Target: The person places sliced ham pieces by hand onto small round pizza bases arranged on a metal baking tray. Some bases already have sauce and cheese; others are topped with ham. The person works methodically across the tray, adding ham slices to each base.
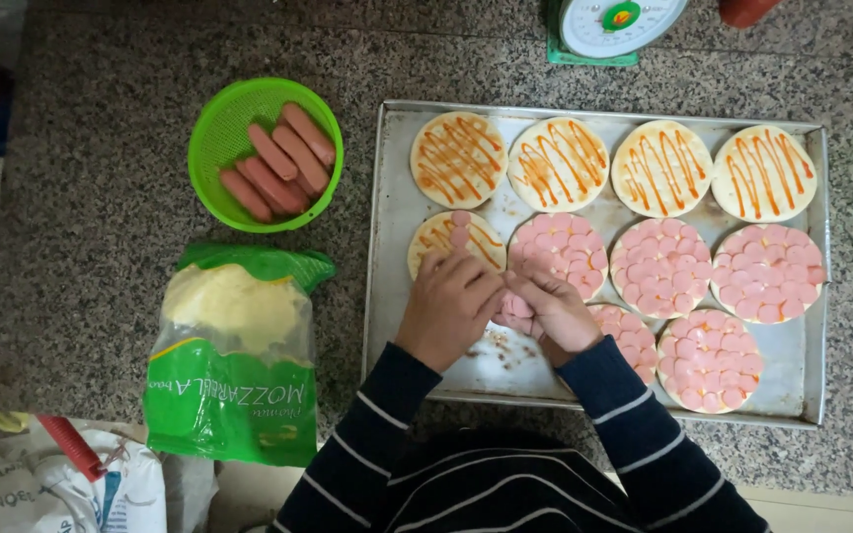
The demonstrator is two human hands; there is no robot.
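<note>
Speckled grey granite tabletop (101, 197) carries a large rectangular metal baking tray (387, 247). Round sauce-striped dough base with few pink sausage slices (436, 240) lies just ahead of left hand (449, 304), nearer than right hand (550, 311); both pinch pink slices, fingertips together.

On the counter (101, 197), the tray (387, 296) fills the centre-right of the frame, with round bases (560, 163) in rows on it. The basket (214, 128) with sausages (278, 163) in it sits left of the tray, the bag (234, 355) below it, and the scale (609, 25) at the top edge.
</note>
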